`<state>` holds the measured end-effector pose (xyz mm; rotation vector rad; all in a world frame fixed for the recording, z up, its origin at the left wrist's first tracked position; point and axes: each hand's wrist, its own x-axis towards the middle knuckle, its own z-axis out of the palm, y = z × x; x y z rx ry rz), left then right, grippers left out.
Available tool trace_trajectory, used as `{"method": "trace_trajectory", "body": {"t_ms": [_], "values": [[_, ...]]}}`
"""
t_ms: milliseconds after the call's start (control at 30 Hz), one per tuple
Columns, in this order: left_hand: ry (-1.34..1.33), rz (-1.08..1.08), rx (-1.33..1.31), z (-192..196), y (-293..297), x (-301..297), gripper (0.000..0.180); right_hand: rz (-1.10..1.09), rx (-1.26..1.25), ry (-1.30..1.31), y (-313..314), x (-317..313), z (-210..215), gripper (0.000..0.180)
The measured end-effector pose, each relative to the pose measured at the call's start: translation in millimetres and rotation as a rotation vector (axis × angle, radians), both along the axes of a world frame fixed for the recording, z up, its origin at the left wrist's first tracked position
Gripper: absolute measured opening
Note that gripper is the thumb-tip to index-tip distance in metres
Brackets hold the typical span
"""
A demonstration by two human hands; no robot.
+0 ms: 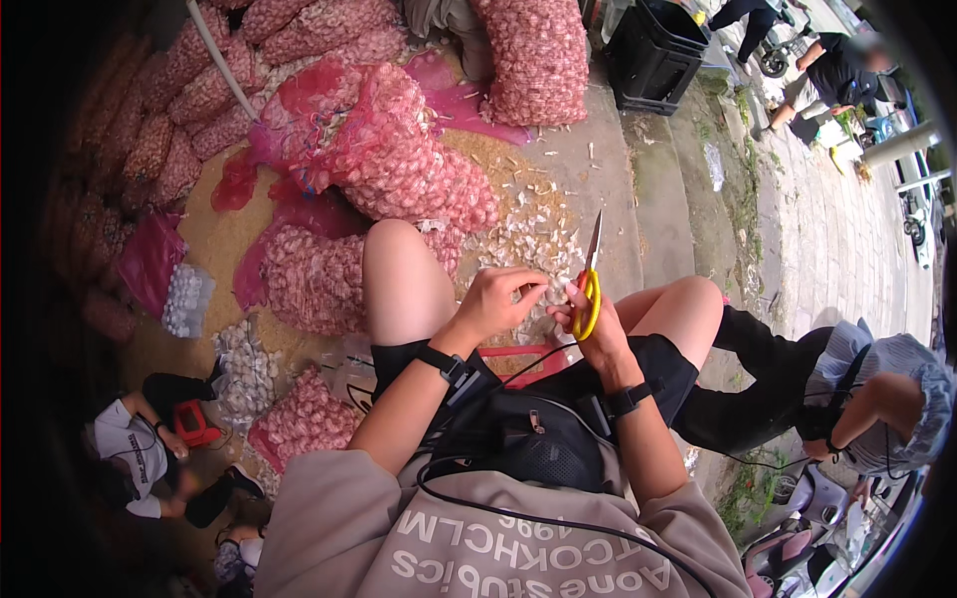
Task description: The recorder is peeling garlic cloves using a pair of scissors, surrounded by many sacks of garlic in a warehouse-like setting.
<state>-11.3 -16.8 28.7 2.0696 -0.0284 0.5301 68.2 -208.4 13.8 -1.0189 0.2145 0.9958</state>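
Note:
A whitish garlic bulb [556, 290] sits between my two hands, above my lap. My left hand [500, 301] pinches at its left side, thumb and fingers drawn together. My right hand [601, 341] is closed round scissors [590, 304] with yellow and red handles; their blades point up and away from me. The tips of my right fingers also touch the bulb. On the ground beyond and beneath my hands lie scattered garlic skins and stem bits [528, 224].
Pink mesh sacks of garlic [399, 149] lie ahead and to the left, with more stacked behind. A black bin [656, 55] stands far right. One person [877, 389] is close on my right, another [140, 448] sits at lower left. A cable [528, 367] crosses my lap.

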Motion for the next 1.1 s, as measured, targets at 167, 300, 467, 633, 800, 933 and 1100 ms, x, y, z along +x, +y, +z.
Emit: {"method": "trace_trajectory", "body": {"t_ms": [167,300,467,633,800,933,1100], "values": [[0.15,-0.014,-0.068,1.2,-1.2,-1.9,0.008,0.009,-0.055,0.0,-1.2,1.1,-4.3,0.036],[0.123,0.022,-0.074,-2.2,0.3,-2.5,0.007,-0.018,-0.021,-0.006,2.2,-0.4,1.1,0.035],[0.165,0.048,-0.129,8.7,2.1,-0.1,0.012,-0.03,-0.024,-0.005,1.3,-0.6,2.6,0.035],[0.217,-0.039,-0.135,5.0,0.5,-2.1,0.018,-0.013,-0.019,-0.007,-1.2,0.0,0.4,0.033],[0.258,-0.048,-0.21,-5.7,0.6,-1.7,0.021,-0.005,-0.023,-0.001,-1.5,0.4,-1.5,0.029],[0.249,-0.035,-0.25,-11.3,-2.6,-0.9,0.019,-0.001,0.002,-0.02,-1.4,0.0,-4.1,0.028],[0.26,-0.005,-0.267,-14.0,-4.5,-1.4,0.018,0.019,-0.014,-0.027,-0.5,-0.8,-2.8,0.027]]}}
